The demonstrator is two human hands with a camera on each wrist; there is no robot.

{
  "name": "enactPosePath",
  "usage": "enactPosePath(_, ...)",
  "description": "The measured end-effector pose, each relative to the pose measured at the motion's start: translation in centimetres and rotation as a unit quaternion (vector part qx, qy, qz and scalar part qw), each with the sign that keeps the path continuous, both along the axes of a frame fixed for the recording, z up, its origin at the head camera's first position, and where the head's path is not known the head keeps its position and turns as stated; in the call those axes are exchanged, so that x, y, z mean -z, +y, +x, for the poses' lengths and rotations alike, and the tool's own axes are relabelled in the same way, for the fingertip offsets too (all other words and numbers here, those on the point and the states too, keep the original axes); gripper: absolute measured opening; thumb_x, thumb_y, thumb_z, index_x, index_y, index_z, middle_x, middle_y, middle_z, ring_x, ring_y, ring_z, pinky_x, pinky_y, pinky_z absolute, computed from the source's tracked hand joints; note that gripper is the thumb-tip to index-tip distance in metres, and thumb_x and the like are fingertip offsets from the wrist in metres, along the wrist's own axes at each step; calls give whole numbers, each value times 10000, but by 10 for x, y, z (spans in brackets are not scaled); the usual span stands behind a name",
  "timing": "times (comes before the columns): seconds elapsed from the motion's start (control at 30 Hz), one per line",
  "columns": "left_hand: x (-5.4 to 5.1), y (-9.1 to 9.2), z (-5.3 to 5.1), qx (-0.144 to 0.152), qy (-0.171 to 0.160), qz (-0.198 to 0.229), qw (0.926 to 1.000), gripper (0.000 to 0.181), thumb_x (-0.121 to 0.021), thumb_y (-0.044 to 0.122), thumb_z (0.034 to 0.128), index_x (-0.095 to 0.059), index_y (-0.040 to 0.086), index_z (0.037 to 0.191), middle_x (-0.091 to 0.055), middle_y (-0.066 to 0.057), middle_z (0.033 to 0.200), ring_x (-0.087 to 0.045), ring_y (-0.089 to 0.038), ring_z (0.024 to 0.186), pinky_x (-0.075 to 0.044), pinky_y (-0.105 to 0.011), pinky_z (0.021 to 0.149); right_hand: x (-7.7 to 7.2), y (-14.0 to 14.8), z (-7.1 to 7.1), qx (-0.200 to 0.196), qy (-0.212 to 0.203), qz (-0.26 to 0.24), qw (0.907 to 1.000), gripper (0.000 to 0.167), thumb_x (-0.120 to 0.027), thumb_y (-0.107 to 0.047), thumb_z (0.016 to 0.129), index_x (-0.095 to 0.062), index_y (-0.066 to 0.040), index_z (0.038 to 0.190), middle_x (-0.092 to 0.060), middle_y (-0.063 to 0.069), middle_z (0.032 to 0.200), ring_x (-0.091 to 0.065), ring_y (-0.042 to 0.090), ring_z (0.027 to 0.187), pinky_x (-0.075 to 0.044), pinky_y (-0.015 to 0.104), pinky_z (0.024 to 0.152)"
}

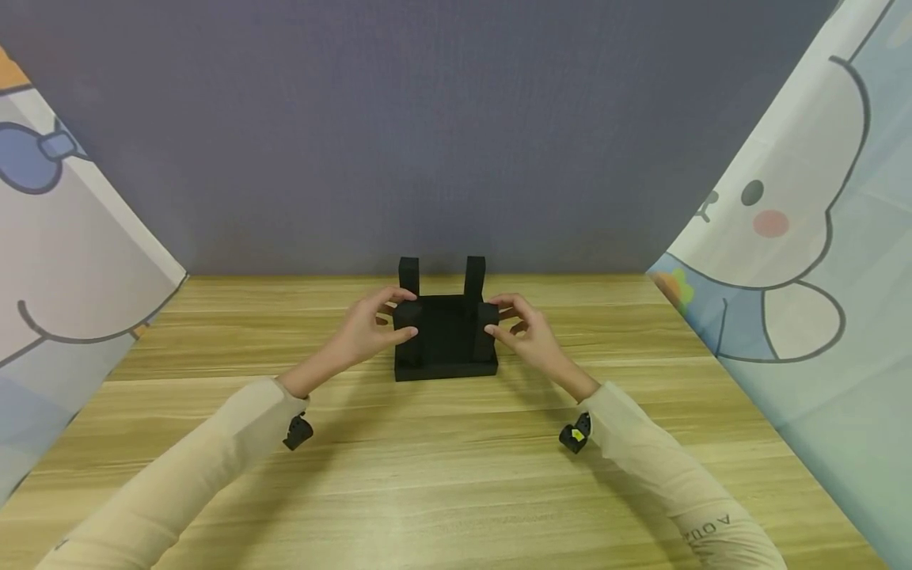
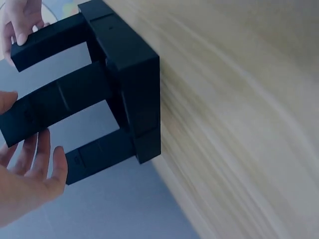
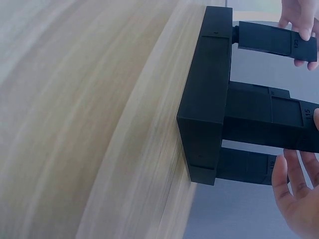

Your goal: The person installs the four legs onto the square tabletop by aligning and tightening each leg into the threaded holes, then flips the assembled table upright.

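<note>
A black square base (image 1: 446,370) lies on the wooden table, with black rectangular posts rising from its corners. My left hand (image 1: 362,332) pinches the upper end of the front left post (image 1: 408,339) between thumb and fingers. On the other side, my right hand (image 1: 529,334) grips the top of the front right post (image 1: 485,340) the same way. The right wrist view shows the number 115 on that post, and a short peg between the base and the left post (image 3: 269,39). The back left post (image 1: 409,274) and back right post (image 1: 474,275) stand upright, unheld.
The wooden table (image 1: 442,475) extends around the base. A grey panel (image 1: 442,142) rises behind it, and cartoon-printed cloths hang at the left (image 1: 78,237) and right (image 1: 798,237). A small black device (image 1: 298,432) is on the left sleeve, another (image 1: 575,434) on the right.
</note>
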State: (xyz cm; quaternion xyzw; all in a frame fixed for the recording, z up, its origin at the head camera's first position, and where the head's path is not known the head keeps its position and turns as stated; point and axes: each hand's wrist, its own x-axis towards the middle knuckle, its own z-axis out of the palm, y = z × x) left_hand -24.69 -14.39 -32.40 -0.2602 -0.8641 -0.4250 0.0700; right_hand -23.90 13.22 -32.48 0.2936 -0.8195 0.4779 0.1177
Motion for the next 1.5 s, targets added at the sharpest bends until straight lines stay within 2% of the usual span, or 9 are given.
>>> enactPosePath(0.2,-5,-5,-8,476,-199,-285,9983,445,-687,82,799,-545,117,1220,-567,-110,1211,-552,-294,1062,-489,-456,844,0,0,0,-27,-45,-17,10000,359,-648,36,808,-510,111,1131,-553,253,1138,-580,397,922,-491,379,626)
enactPosePath(0.3,-7,-7,-11,763,-304,-419,9957,453,-661,52,812,-534,134,1239,-560,-90,1233,-519,-292,1133,-477,-473,862,-1,0,1,-25,-111,-18,9999,361,-646,32,811,-508,114,1135,-552,250,1142,-577,397,929,-488,393,632)
enactPosePath(0.43,-10,-9,-13,969,-428,-511,9931,464,-644,33,818,-525,155,1250,-547,-82,1260,-472,-300,1200,-468,-486,875,-1,0,1,-17,-167,-10,9999,359,-645,29,814,-509,108,1137,-553,250,1140,-575,399,932,-487,395,636)
enactPosePath(0.57,-10,-9,-13,957,-513,-517,9927,497,-651,43,822,-493,140,1284,-509,-103,1304,-466,-307,1200,-463,-481,885,-1,0,1,-4,-184,-10,9998,355,-647,27,812,-516,96,1134,-556,247,1135,-577,396,930,-488,396,641)
enactPosePath(0.8,-5,-8,-7,524,-572,-230,9967,502,-693,108,811,-493,122,1271,-507,-120,1289,-539,-313,1068,-458,-470,888,-1,0,1,5,-217,-25,9998,358,-648,25,812,-515,102,1135,-552,247,1143,-578,394,932,-489,396,642)
enactPosePath(0.9,-4,-8,-5,480,-504,-169,9974,484,-696,116,810,-504,109,1255,-517,-123,1271,-556,-313,1036,-464,-471,876,-1,0,1,8,-236,-32,9997,360,-647,25,814,-513,104,1138,-552,247,1145,-578,394,935,-490,398,644)
enactPosePath(1.13,-10,-10,-8,693,-352,-443,9960,441,-681,91,819,-534,121,1233,-524,-118,1284,-542,-321,1077,-479,-468,858,-1,0,1,1,-189,-60,9998,358,-646,34,811,-511,107,1135,-555,250,1141,-577,396,929,-489,402,641)
enactPosePath(1.37,-18,-14,-15,1193,-698,-684,9880,439,-649,63,839,-525,138,1253,-464,-122,1339,-482,-334,1159,-457,-496,880,-1,1,0,15,-190,-58,9998,359,-649,31,809,-513,107,1133,-558,251,1135,-579,395,926,-491,406,635)
enactPosePath(1.5,-17,-14,-16,1219,-757,-684,9873,468,-662,72,830,-504,127,1267,-458,-126,1338,-477,-341,1158,-456,-493,879,-2,1,1,-17,-118,-51,9999,362,-648,39,806,-509,122,1130,-557,260,1131,-580,404,918,-491,410,630)
